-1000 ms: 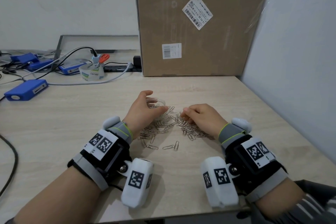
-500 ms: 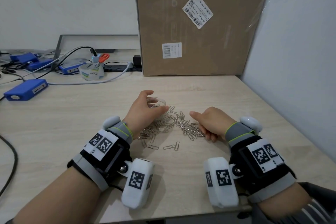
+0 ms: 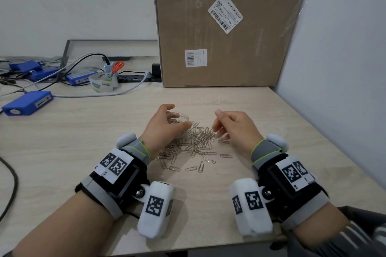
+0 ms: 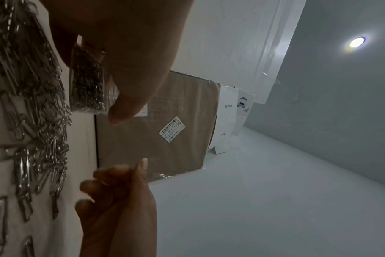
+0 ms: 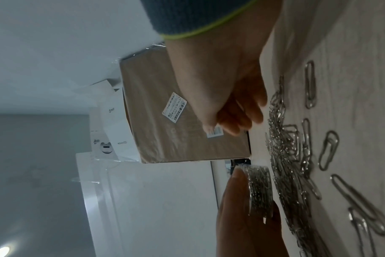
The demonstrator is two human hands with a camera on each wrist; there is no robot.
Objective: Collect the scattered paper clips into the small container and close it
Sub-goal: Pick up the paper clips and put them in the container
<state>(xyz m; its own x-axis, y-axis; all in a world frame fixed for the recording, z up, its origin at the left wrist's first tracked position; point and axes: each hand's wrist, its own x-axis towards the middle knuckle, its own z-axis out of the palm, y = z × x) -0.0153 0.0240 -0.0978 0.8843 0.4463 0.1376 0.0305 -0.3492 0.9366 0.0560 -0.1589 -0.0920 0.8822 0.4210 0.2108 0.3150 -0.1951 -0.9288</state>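
A pile of silver paper clips [image 3: 196,142] lies scattered on the light wooden table [image 3: 83,142]. My left hand [image 3: 177,117] grips a small clear round container [image 3: 184,115] at the pile's far left edge. The left wrist view shows clips inside the container [image 4: 88,81], with my thumb [image 4: 130,97] against its wall. My right hand [image 3: 217,122] hovers just above the pile's right side. Its fingers are curled round a few clips and blurred by motion. The right wrist view shows those curled fingers [image 5: 237,118] above the pile [image 5: 286,156], with the container [image 5: 258,189] beyond.
A large cardboard box [image 3: 225,27] stands against the back wall, just behind the container. A white wall [image 3: 334,69] bounds the table on the right. Blue devices [image 3: 27,102], a tape roll [image 3: 104,84] and cables lie at the back left.
My right hand raked through the pile toward the right, closed into a fist, then lifted and swung back over the clips. The left hand and container stayed put.
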